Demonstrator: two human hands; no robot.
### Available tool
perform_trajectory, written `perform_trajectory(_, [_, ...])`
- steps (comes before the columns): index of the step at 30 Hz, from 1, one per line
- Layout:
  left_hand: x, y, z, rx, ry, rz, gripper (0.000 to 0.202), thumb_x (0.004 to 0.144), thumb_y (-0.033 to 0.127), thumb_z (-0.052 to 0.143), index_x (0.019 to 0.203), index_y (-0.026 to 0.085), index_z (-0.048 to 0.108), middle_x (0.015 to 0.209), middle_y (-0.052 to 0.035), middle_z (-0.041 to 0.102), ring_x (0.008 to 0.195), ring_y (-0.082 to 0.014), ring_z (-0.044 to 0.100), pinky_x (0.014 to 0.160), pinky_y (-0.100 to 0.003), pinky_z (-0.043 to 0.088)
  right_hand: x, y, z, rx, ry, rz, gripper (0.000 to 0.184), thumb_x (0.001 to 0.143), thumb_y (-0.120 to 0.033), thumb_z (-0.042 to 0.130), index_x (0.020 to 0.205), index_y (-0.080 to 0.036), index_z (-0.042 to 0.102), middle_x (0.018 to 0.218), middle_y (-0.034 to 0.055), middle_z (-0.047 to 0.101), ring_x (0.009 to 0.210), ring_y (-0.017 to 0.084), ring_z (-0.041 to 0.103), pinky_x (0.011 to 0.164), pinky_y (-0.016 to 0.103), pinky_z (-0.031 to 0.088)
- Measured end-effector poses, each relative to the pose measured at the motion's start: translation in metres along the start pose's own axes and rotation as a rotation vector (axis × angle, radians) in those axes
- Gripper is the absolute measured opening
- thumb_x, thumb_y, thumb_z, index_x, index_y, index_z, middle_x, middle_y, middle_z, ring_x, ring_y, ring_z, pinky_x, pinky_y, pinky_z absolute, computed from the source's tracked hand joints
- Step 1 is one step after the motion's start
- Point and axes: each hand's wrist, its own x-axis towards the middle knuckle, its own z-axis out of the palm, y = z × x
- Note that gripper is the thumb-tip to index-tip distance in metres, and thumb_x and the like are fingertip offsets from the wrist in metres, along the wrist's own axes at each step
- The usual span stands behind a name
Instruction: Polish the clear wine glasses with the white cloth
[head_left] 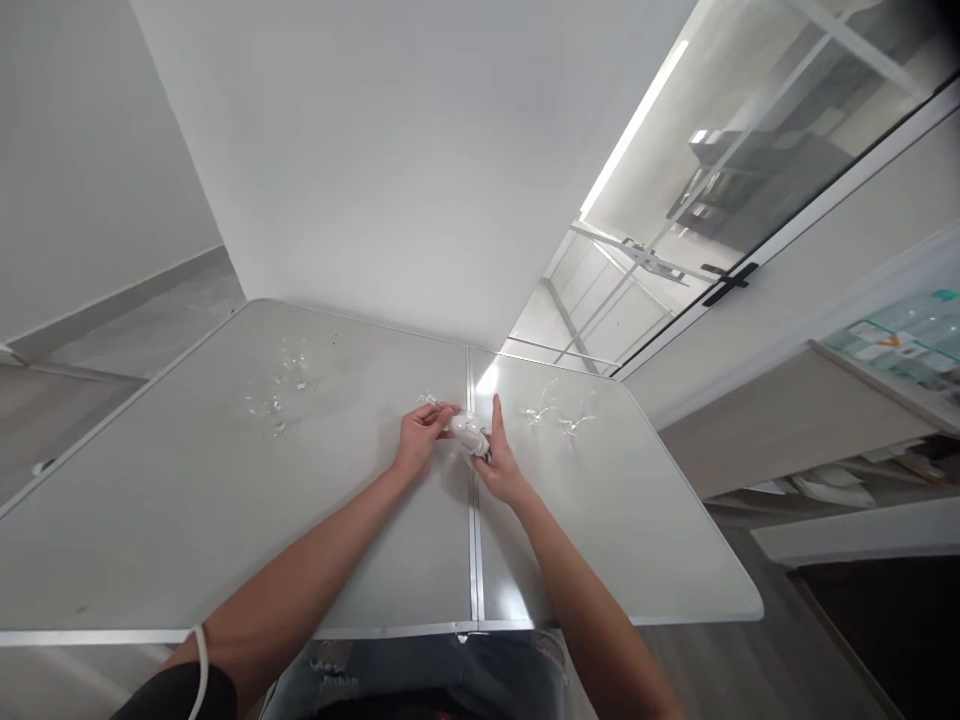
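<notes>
Above the table's seam I hold a small white bundle (469, 434) that looks like it is in clear plastic; its exact kind I cannot make out. My left hand (423, 436) is closed, thumb and fingers pinching the bundle's left end, and a bit of clear film (427, 398) shows beyond the fingertips. Around the right side of the bundle lies my right hand (501, 462), closed on it with one finger stretched away from me. Crumpled clear plastic (289, 390) lies on the table to the left, and more clear plastic (559, 420) to the right.
The pale folding table (360, 560) has a metal seam (473, 540) across it and a thin metal edge. A white wall panel (375, 180) rises behind. To the right are a glazed door (720, 180) and a shelf (892, 400) with clear bottles. A white cord (201, 665) crosses my left forearm.
</notes>
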Motion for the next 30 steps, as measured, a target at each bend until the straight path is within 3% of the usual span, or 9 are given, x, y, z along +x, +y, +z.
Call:
perform_trajectory(3, [0.001, -0.004, 0.000, 0.064, 0.030, -0.025, 0.041, 0.071, 0.051, 0.083, 0.090, 0.015, 0.079, 0.101, -0.0130, 0.076, 0.084, -0.0217, 0.069, 0.059, -0.027, 0.054, 0.002, 0.011, -0.004, -0.307, -0.111, -0.170, 0.086, 0.077, -0.009, 0.052, 0.157, -0.024, 0.026, 0.098, 0.0044, 0.067, 0.099, 0.026, 0.061, 0.111, 0.062, 0.031])
perform_trajectory(5, [0.001, -0.006, 0.000, 0.053, 0.038, -0.027, 0.038, 0.072, 0.049, 0.083, 0.088, 0.015, 0.079, 0.099, -0.0119, 0.076, 0.083, -0.0202, 0.069, 0.064, -0.028, 0.054, 0.002, 0.013, -0.002, -0.344, -0.103, -0.190, 0.083, 0.075, -0.007, 0.052, 0.154, -0.026, 0.037, 0.097, 0.0045, 0.068, 0.106, 0.029, 0.061, 0.115, 0.066, 0.022])
perform_trajectory(10, [0.005, -0.003, -0.004, -0.102, -0.039, -0.035, 0.027, 0.075, 0.041, 0.083, 0.086, 0.017, 0.076, 0.099, -0.0094, 0.075, 0.091, -0.0188, 0.068, 0.076, -0.028, 0.054, -0.003, -0.005, 0.007, 0.392, 0.006, 0.114, 0.100, 0.079, -0.011, 0.054, 0.161, -0.035, 0.003, 0.100, 0.0020, 0.068, 0.088, 0.022, 0.064, 0.089, 0.048, 0.053])
perform_trajectory(14, [0.007, 0.002, -0.005, -0.183, -0.085, -0.028, 0.022, 0.072, 0.034, 0.086, 0.080, 0.018, 0.073, 0.100, -0.0085, 0.073, 0.096, -0.0203, 0.068, 0.077, -0.028, 0.053, -0.003, -0.015, 0.009, 0.806, 0.015, 0.174, 0.101, 0.078, -0.012, 0.054, 0.160, -0.038, 0.001, 0.113, 0.0039, 0.066, 0.086, 0.019, 0.065, 0.079, 0.041, 0.056])
perform_trajectory(16, [0.007, 0.003, -0.004, -0.161, -0.083, -0.012, 0.023, 0.071, 0.034, 0.086, 0.081, 0.018, 0.072, 0.100, -0.0089, 0.073, 0.097, -0.0213, 0.069, 0.077, -0.029, 0.053, -0.003, -0.013, 0.008, 0.708, 0.034, 0.142, 0.103, 0.078, -0.011, 0.054, 0.160, -0.037, -0.003, 0.110, 0.0033, 0.068, 0.083, 0.019, 0.065, 0.080, 0.042, 0.057])
perform_trajectory(19, [0.006, 0.002, -0.003, -0.088, -0.056, -0.007, 0.026, 0.072, 0.037, 0.085, 0.084, 0.017, 0.074, 0.098, -0.0096, 0.074, 0.092, -0.0209, 0.069, 0.074, -0.028, 0.053, -0.003, -0.005, 0.004, 0.205, -0.024, -0.013, 0.103, 0.078, -0.007, 0.050, 0.162, -0.031, -0.005, 0.109, 0.0048, 0.069, 0.090, 0.022, 0.066, 0.095, 0.051, 0.052])
perform_trajectory(24, [0.006, -0.001, -0.004, -0.067, 0.006, -0.032, 0.026, 0.070, 0.038, 0.086, 0.079, 0.017, 0.074, 0.099, -0.0095, 0.074, 0.092, -0.0207, 0.069, 0.076, -0.029, 0.054, 0.000, 0.007, -0.007, -0.636, -0.198, -0.324, 0.097, 0.074, 0.003, 0.042, 0.162, -0.030, 0.016, 0.110, 0.0054, 0.073, 0.113, 0.028, 0.063, 0.117, 0.072, 0.008])
perform_trajectory(26, [0.006, -0.001, -0.003, -0.077, 0.006, -0.048, 0.026, 0.071, 0.038, 0.086, 0.080, 0.017, 0.074, 0.101, -0.0090, 0.073, 0.096, -0.0212, 0.069, 0.077, -0.030, 0.055, -0.001, 0.010, -0.005, -0.631, -0.113, -0.323, 0.096, 0.077, 0.002, 0.041, 0.162, -0.031, 0.011, 0.122, 0.0073, 0.070, 0.120, 0.028, 0.059, 0.117, 0.072, 0.011])
perform_trajectory(30, [0.006, -0.002, -0.002, -0.071, -0.035, -0.048, 0.025, 0.071, 0.037, 0.086, 0.080, 0.017, 0.073, 0.101, -0.0084, 0.072, 0.102, -0.0229, 0.068, 0.076, -0.029, 0.055, -0.007, 0.008, 0.006, -0.017, 0.037, -0.120, 0.095, 0.085, -0.005, 0.040, 0.160, -0.027, -0.014, 0.111, 0.0064, 0.068, 0.096, 0.021, 0.064, 0.096, 0.047, 0.050])
